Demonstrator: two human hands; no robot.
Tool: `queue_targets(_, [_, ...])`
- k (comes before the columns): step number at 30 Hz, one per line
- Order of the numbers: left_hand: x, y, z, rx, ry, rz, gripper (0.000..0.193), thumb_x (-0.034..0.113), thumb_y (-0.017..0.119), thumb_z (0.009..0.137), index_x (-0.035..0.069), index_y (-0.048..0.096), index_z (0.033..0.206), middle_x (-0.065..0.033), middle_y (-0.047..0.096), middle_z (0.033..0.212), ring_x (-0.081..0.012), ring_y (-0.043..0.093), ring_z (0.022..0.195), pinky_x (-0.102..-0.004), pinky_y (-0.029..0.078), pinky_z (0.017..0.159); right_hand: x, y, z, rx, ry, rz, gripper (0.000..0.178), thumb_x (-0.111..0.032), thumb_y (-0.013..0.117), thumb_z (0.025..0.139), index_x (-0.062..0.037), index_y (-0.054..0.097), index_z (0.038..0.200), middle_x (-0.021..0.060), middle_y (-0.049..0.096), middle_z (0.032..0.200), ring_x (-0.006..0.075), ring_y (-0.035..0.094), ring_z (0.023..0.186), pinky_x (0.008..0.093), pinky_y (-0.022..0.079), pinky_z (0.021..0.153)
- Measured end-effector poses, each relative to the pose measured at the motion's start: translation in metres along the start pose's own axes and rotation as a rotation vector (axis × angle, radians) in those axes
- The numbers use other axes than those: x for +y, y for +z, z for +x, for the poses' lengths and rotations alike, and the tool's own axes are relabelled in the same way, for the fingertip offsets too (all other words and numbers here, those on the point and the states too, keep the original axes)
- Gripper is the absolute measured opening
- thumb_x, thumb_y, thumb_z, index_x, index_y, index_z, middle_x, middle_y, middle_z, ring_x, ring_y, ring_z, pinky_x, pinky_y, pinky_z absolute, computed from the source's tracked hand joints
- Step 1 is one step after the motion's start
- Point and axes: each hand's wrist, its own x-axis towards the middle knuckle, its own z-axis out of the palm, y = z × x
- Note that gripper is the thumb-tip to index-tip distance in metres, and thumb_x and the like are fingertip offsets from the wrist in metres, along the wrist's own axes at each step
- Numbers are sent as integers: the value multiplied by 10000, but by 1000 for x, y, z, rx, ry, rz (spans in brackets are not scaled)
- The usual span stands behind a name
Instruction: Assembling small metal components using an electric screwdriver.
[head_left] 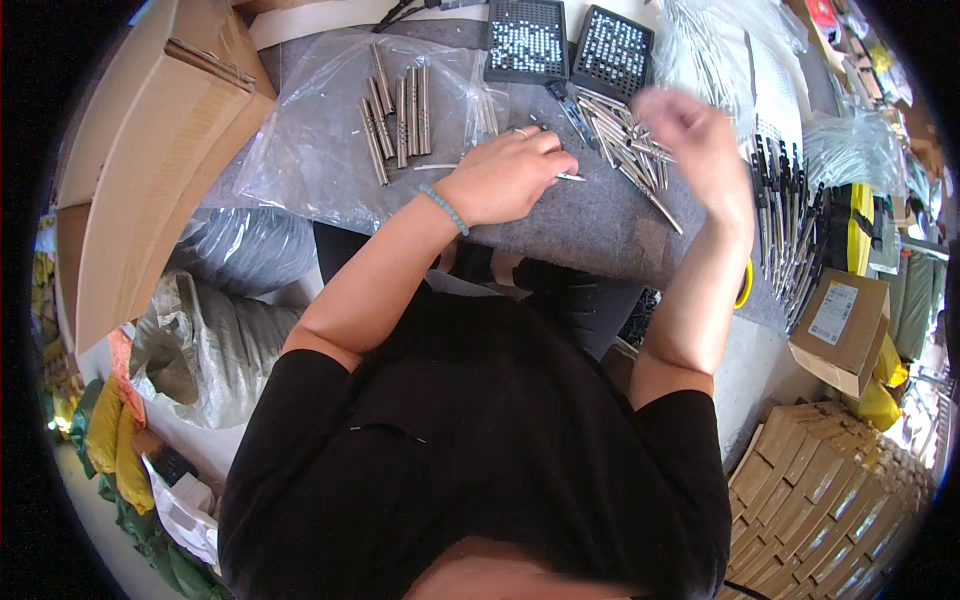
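Note:
My left hand (515, 178), wearing a ring and a beaded bracelet, rests over the grey cloth with its fingers closed. A slim whitish piece with a pointed tip (572, 177) sticks out from between thumb and fingers. Smeared by motion, my right hand (690, 125) is raised above the right side of a loose pile of thin silver rods (625, 145); whether it holds anything does not show. Left of my left hand, several thicker metal tubes (402, 115) lie on a clear plastic bag (300, 150). A thin white stick (435, 166) lies close to my left wrist.
Two black trays of small white pieces (527, 45) stand at the back. Rods with black ends (780, 220) and bundles of clear thin sticks (700, 45) lie at right. A large cardboard box (150, 130) rises on the left; a small carton (840, 330) sits at right.

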Motion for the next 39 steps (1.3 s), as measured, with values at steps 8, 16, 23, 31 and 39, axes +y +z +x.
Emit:
queue_targets(8, [3, 2, -5, -11, -18, -16, 251, 43, 561, 746, 80, 601, 991, -95, 531, 908, -285, 523, 918, -383, 461, 775, -17, 17, 44, 304, -350, 351, 535, -203, 656, 847, 52, 429, 1259, 134, 568, 1108, 173, 573, 951, 297, 482, 798])
queue_targets(16, [2, 0, -1, 25, -3, -2, 213, 75, 588, 788, 67, 578, 1000, -92, 535, 910, -292, 523, 894, -380, 456, 752, -72, 6, 122, 61, -360, 488, 459, -379, 551, 877, 26, 501, 1088, 114, 599, 884, 182, 602, 760, 289, 488, 622])
queue_targets(23, [3, 0, -5, 24, -26, 11, 263, 47, 561, 732, 74, 602, 991, -83, 533, 887, -265, 532, 917, -365, 467, 770, -123, 16, 92, 309, -290, 726, 364, -384, 569, 852, -41, 522, 964, 64, 561, 792, 159, 581, 640, 269, 491, 567])
queue_targets(31, [1, 2, -2, 19, 13, 31, 297, 53, 579, 721, 64, 590, 1017, -76, 528, 903, -257, 527, 883, -347, 463, 751, -76, 25, 104, 285, -431, 534, 332, -356, 578, 850, -31, 518, 878, 57, 513, 700, 133, 514, 529, 242, 424, 482])
queue_targets(39, [0, -1, -3, 13, 1, 38, 270, 60, 576, 706, 66, 588, 976, -67, 517, 886, -241, 524, 883, -337, 454, 756, -21, 100, 101, 232, -421, 754, 220, -210, 610, 861, -13, 512, 880, 99, 567, 691, 173, 547, 501, 280, 453, 468])
